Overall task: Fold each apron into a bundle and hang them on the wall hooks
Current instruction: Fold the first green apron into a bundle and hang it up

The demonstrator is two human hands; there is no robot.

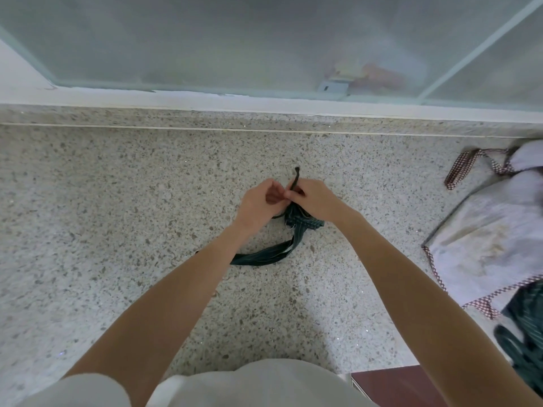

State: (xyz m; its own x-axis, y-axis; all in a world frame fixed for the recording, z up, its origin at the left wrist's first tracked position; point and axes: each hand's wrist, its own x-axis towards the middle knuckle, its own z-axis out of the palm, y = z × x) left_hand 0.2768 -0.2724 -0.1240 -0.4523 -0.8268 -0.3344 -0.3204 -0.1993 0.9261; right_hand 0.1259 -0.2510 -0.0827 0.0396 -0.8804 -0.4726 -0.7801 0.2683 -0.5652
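**Tying off the dark apron bundle**

Both hands meeting over the bundle on the speckled countertop (pixel 117 201). Right hand (pixel 313 202) curled round a dark tie end (pixel 296 177), pinching it so the tip pokes up past the knuckles. Left hand (pixel 260 205) curled beside it, fingertips touching the right's; probably pinching the other strand, though hidden from here. Underneath, the dark striped apron (pixel 304 221) rolled small, partly covered by the right wrist, with a loose strap loop (pixel 264 257) trailing toward the body.

Best done by drawing the knot snug against the roll, keeping tension even on both strands, and leaving that loop free for a hook. Likely risk: roll springing open if pressure eases before the knot bites.

Well off to the right, a white apron with checked trim (pixel 484 236) lying unfolded, another dark striped cloth (pixel 526 333) at the edge. Frosted glass window (pixel 264 39) behind the ledge. No hooks in view.
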